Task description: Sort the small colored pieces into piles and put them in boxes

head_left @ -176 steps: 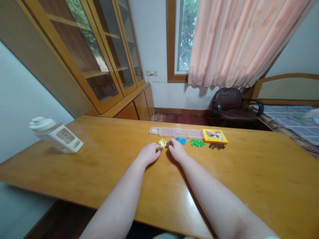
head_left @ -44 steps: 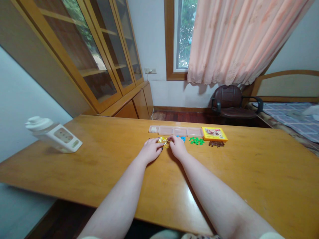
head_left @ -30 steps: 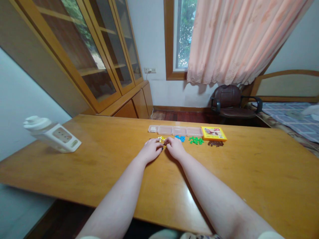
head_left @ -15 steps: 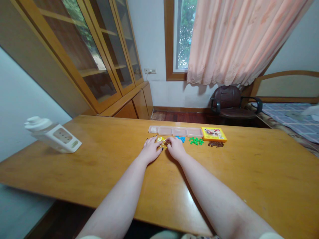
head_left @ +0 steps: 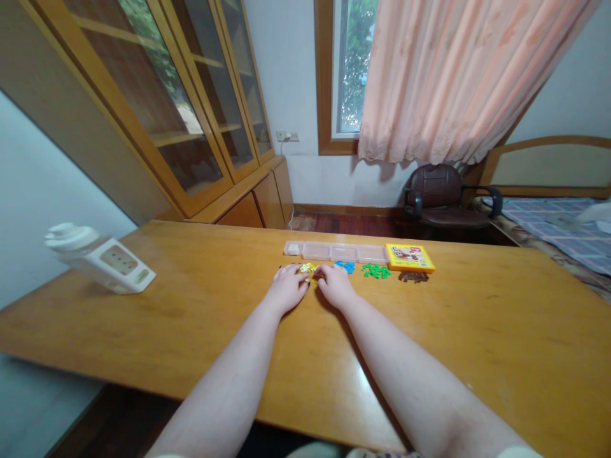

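My left hand (head_left: pixel 288 287) rests on the wooden table with its fingers apart, beside a small pile of yellow and white pieces (head_left: pixel 307 268). Across from it, my right hand (head_left: pixel 337 286) has its fingers curled down at the right side of that pile; what its fingertips hold, if anything, is too small to tell. Blue pieces (head_left: pixel 345 266) lie just beyond the right hand. Farther right are green pieces (head_left: pixel 377 271) and brown pieces (head_left: pixel 414 277). A clear compartment tray (head_left: pixel 316 251) lies behind the piles, touching or close to a yellow box (head_left: pixel 409 257).
A white-lidded bottle (head_left: pixel 102 259) stands at the left of the table (head_left: pixel 214 331). Beyond the table are a glass-door cabinet, a brown armchair (head_left: pixel 436 191) and a bed with a blue checked cover (head_left: pixel 563 222).
Both hands have shifted slightly at the yellow and white pile. The fingers of my right hand have moved a little left.
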Demonstrator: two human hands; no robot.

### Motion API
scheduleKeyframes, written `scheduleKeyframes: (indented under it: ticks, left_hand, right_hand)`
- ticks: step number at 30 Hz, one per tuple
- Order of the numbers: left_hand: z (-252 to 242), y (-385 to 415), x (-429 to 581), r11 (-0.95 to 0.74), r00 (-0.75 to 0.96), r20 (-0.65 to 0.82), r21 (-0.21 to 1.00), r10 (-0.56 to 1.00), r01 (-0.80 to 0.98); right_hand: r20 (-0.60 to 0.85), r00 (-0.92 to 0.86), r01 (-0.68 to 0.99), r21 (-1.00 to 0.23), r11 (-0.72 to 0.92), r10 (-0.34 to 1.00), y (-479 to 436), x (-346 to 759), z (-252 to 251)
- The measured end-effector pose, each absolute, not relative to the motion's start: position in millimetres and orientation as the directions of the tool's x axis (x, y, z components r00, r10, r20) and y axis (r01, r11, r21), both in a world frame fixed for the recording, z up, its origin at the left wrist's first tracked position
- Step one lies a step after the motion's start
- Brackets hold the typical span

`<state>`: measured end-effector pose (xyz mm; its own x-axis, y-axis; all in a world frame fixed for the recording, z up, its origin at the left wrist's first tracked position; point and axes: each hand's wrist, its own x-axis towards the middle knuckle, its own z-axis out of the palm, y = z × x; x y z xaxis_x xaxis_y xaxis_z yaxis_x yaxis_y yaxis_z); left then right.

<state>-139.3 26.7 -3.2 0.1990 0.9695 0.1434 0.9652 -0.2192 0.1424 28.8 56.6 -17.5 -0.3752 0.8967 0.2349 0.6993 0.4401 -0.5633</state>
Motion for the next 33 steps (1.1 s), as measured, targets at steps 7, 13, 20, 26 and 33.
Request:
scheduleKeyframes:
  ticks: [7,13,20,26,33]
  left_hand:
    - [-14,34,-138,-0.171,0.152,0.125,0.163,0.981,0.972]
    - [-13,33,-139,-0.185,0.172,0.105,0.128,0.979,0.974]
    - [-14,34,-136,-0.174,0.163,0.102,0.116,0.981,0.978]
    - [-16,37,-132,-0.166,0.159,0.061,0.139,0.985,0.976]
    - [-8,28,-131,-0.273,0.251,0.137,0.182,0.958,0.944]
  right_hand:
    - [0.253,-0.357,0.709,-0.554,0.437,0.899,58,29,-19]
    - [0.211,-0.494,0.673,-0.521,0.525,0.843,56,27,-25]
    - [0.285,-0.317,0.731,-0.534,0.424,0.905,57,27,-19]
    - [0.285,-0.276,0.707,-0.587,0.394,0.918,59,27,-20]
    - [0.239,-0.28,0.698,-0.615,0.368,0.93,62,28,-21]
